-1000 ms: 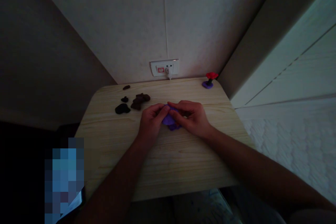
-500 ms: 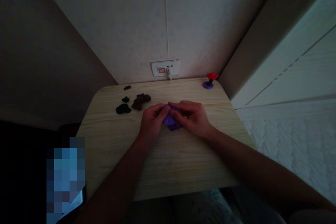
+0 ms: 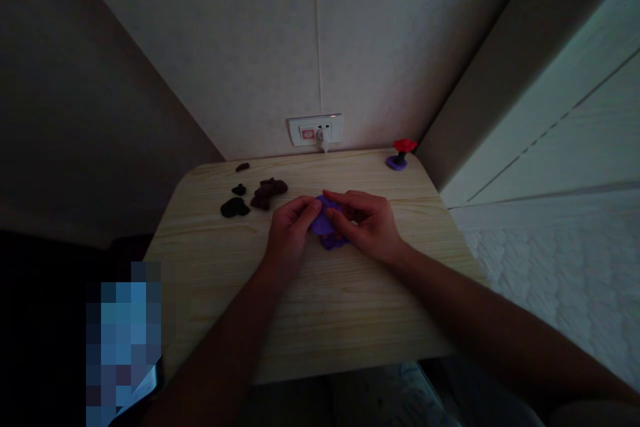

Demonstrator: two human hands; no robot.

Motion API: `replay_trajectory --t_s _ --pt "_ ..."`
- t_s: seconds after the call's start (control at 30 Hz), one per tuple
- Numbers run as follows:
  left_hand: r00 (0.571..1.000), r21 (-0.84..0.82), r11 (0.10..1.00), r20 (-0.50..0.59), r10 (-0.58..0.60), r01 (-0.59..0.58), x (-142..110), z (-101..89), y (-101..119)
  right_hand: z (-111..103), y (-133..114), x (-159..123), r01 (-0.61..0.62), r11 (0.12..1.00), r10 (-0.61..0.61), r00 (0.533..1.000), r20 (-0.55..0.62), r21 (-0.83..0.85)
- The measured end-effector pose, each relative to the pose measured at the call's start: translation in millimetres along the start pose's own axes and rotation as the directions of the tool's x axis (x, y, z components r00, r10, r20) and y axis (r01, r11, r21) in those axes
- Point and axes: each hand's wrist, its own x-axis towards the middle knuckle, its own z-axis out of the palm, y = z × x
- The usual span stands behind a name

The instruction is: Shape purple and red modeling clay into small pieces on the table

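Observation:
Both hands meet over the middle of the wooden table. A flattened piece of purple modelling clay (image 3: 324, 221) is pinched between them. My left hand (image 3: 290, 227) is closed on its left edge, thumb on top. From the other side my right hand (image 3: 365, 220) grips the same piece between thumb and fingers. Just below it, partly covered, lies a darker purple clay lump (image 3: 333, 241) with small orange-red spots.
On the left of the table (image 3: 320, 320) lie brown clay lumps (image 3: 269, 193), a black clay piece (image 3: 235, 207), a smaller black bit (image 3: 239, 190) and a brown bit (image 3: 243, 167). A red clay flower (image 3: 404, 146) on a purple base stands back right. Behind is a wall socket (image 3: 315, 131).
My thumbs have moved slightly apart, and more of the purple clay shows between them. The other pieces on the table have stayed in place.

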Motion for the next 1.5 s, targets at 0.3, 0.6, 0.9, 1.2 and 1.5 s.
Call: replay_trajectory --t_s 0.3,0.6,0.9,1.2,1.5 --pt "1.000 0.052 0.998 0.011 0.026 -0.027 2.6 -4.0 -3.7 1.1 1.4 -0.9 -0.053 0.997 0.053 0.999 0.006 0.047" --pt "1.000 0.052 0.998 0.004 0.027 -0.028 2.3 -3.1 -2.5 1.2 1.1 -1.4 -0.080 0.995 0.080 0.997 0.005 0.057" --pt "1.000 0.015 1.000 0.002 0.003 -0.003 2.0 -2.0 -1.7 2.9 4.0 -1.9 -0.106 0.992 0.107 0.994 -0.017 0.074" --pt "1.000 -0.004 1.000 -0.005 -0.021 0.021 1.5 0.3 0.2 2.7 2.8 -2.8 -0.109 0.992 0.110 0.994 -0.020 0.060" --pt "1.000 0.027 1.000 0.006 0.001 -0.001 1.9 -0.7 -1.1 1.0 0.0 -1.1 -0.052 0.999 0.052 0.999 -0.006 -0.004"
